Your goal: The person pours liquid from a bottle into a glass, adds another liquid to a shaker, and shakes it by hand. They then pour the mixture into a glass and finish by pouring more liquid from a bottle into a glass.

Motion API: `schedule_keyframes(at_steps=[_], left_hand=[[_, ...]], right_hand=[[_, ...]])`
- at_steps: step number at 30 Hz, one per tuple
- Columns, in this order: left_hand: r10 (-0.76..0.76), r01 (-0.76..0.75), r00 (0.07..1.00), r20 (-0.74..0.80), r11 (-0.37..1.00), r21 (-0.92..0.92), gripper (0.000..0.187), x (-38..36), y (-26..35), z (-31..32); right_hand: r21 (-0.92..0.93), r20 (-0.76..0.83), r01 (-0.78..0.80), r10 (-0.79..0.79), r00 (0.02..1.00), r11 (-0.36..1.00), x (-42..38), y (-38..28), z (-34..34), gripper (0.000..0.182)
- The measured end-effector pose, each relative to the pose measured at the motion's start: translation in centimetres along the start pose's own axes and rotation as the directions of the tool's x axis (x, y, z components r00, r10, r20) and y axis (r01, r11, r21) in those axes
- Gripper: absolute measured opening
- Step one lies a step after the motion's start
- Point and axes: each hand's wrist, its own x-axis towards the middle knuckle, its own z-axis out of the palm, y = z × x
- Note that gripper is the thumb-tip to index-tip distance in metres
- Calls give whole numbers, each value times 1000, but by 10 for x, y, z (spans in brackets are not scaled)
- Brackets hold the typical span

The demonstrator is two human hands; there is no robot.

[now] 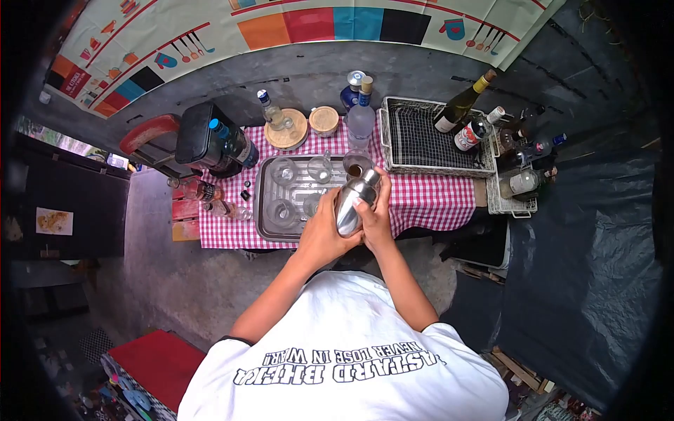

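Observation:
A shiny metal cocktail shaker (349, 210) is tilted between my two hands, its capped top pointing away and to the right. My left hand (324, 230) wraps round its lower left side. On the right side, my right hand (378, 217) grips it, with fingers reaching up by the cap. Just beyond the shaker stands a glass with dark liquid (355, 170). To the left, a metal tray (261, 210) holds several clear glasses, among them one at the back left (283, 170) and a glass mug (319, 169). Part of another glass is hidden behind my left hand.
A red checkered cloth (435, 200) covers the table. Bottles, including a frosted one (361, 123), stand at the back near round wooden lids (286, 130). On the right are a wire basket (421, 137) and more bottles; on the left, a black machine (203, 137) and a blue-capped bottle (239, 146).

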Motion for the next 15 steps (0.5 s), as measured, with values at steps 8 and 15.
schedule_keyframes(at_steps=[8, 15], left_hand=[[264, -299, 950, -169, 925, -236, 106, 9, -18, 3], [363, -432, 898, -249, 835, -340, 101, 19, -12, 0]], right_hand=[[-463, 387, 522, -366, 846, 716, 7, -46, 16, 84], [-490, 555, 710, -448, 701, 506, 14, -69, 28, 84]])
